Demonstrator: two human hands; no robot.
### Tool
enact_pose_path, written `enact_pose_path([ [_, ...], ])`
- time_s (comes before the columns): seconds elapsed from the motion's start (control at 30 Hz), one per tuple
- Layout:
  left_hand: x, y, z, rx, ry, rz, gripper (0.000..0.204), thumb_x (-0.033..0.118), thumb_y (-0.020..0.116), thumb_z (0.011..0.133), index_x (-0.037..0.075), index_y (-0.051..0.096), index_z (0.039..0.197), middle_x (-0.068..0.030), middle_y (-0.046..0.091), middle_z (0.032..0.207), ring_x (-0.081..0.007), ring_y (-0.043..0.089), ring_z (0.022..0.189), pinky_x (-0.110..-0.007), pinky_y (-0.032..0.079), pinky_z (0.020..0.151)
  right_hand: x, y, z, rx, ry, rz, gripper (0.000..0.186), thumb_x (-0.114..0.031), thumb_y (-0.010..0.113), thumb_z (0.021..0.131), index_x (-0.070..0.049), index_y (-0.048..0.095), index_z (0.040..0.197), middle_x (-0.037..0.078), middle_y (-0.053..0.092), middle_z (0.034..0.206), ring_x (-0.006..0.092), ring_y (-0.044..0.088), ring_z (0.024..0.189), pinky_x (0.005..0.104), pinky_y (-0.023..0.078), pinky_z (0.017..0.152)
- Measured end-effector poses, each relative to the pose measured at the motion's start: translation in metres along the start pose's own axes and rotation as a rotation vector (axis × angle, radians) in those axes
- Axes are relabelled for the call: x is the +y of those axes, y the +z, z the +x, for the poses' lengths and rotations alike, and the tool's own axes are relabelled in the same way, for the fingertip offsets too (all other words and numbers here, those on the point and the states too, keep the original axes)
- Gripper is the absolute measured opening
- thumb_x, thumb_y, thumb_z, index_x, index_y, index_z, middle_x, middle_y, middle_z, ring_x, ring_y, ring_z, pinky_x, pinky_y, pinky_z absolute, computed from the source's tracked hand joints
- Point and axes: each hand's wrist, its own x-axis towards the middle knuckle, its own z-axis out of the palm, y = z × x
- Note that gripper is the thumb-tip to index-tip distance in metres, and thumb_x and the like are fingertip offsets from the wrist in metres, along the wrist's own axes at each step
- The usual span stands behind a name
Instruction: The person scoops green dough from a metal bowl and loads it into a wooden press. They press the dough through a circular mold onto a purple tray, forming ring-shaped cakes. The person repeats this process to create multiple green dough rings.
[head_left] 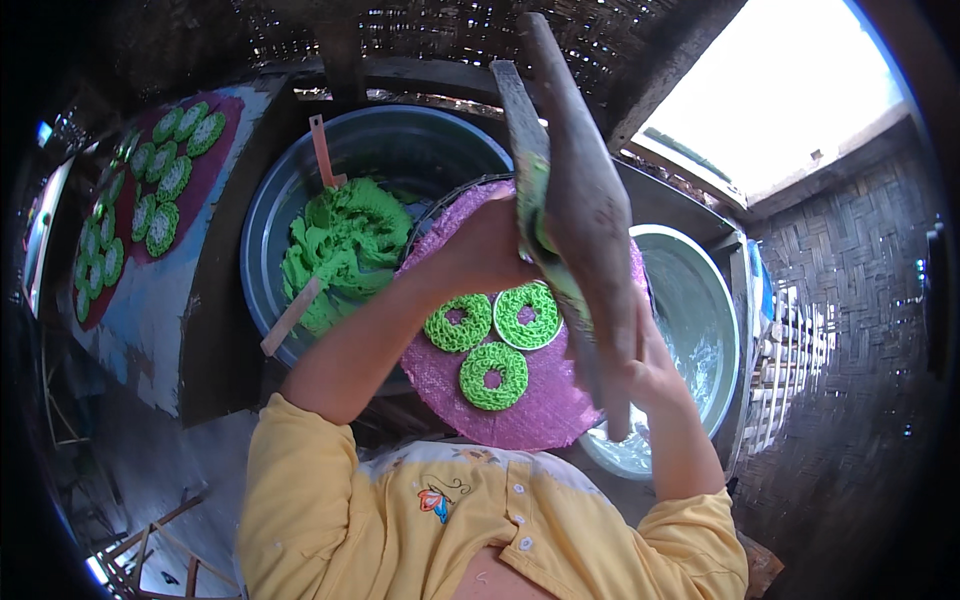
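Note:
A long wooden press (585, 200) of two hinged-looking arms, smeared with green dough, is held up close over a round pink mat (540, 405). My left hand (490, 245) is closed at the edge of its thinner arm, the fingers mostly hidden behind the wood. Lower down, my right hand (648, 360) wraps round the other end, where both arms come close together. Beneath the press lie green lacy dough rings: one at left (458, 322), one nearest me (493, 377), and one at right (528, 315) edged by a thin white hoop.
A large metal basin (262, 230) at left holds green dough (350, 240) and flat pinkish sticks (322, 150). On the right stands a pale basin (715, 300) with clear plastic in it. Further left, several green rings lie on a dark pink sheet (215, 180). Woven walls surround a bright window.

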Motion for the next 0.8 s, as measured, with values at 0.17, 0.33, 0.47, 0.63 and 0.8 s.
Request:
enact_pose_path([
  [0.17, -0.033, -0.016, -0.037, 0.235, 0.036, 0.321, 0.055, 0.027, 0.072, 0.072, 0.004, 0.051, 0.117, -0.0123, 0.057, 0.113, -0.0281, 0.052, 0.111, -0.037, 0.039, 0.097, 0.025, -0.025, 0.036, 0.170, -0.073, -0.820, 0.029, -0.027, 0.063, 0.084, -0.005, 0.067, 0.101, 0.008, 0.063, 0.085, 0.0162, 0.062, 0.079, 0.0304, 0.049, 0.067],
  [0.33, -0.051, -0.057, -0.089, 0.034, -0.157, -0.337, 0.053, 0.028, 0.067, 0.075, 0.004, 0.050, 0.118, -0.0133, 0.057, 0.114, -0.0282, 0.051, 0.112, -0.038, 0.038, 0.098, 0.060, -0.039, 0.048, 0.369, 0.051, -1.293, 0.020, -0.023, 0.065, 0.078, -0.002, 0.067, 0.078, 0.012, 0.061, 0.081, 0.0273, 0.061, 0.077, 0.0394, 0.048, 0.071],
  [0.47, -0.053, -0.086, -0.103, -0.278, -0.308, -0.760, 0.052, 0.029, 0.064, 0.077, 0.003, 0.049, 0.119, -0.0140, 0.056, 0.114, -0.0283, 0.050, 0.112, -0.039, 0.037, 0.099, 0.070, -0.040, 0.052, 0.369, 0.042, -1.316, 0.019, -0.021, 0.063, 0.076, -0.003, 0.067, 0.076, 0.013, 0.062, 0.083, 0.0293, 0.062, 0.079, 0.0406, 0.048, 0.073],
  [0.63, -0.051, -0.097, -0.106, -0.463, -0.361, -0.930, 0.050, 0.030, 0.059, 0.080, 0.003, 0.048, 0.121, -0.0149, 0.056, 0.115, -0.0283, 0.050, 0.113, -0.040, 0.036, 0.100, 0.073, -0.038, 0.053, 0.375, 0.038, -1.316, 0.017, -0.017, 0.060, 0.075, -0.002, 0.067, 0.076, 0.013, 0.062, 0.083, 0.0288, 0.062, 0.078, 0.0406, 0.049, 0.073],
  [0.8, -0.045, -0.096, -0.109, -0.517, -0.368, -0.975, 0.049, 0.031, 0.055, 0.082, 0.002, 0.046, 0.122, -0.0158, 0.055, 0.116, -0.0284, 0.049, 0.114, -0.041, 0.035, 0.101, 0.076, -0.036, 0.052, 0.415, 0.042, -1.255, 0.018, -0.018, 0.061, 0.073, -0.001, 0.067, 0.075, 0.014, 0.062, 0.079, 0.0290, 0.063, 0.075, 0.0404, 0.049, 0.072],
])
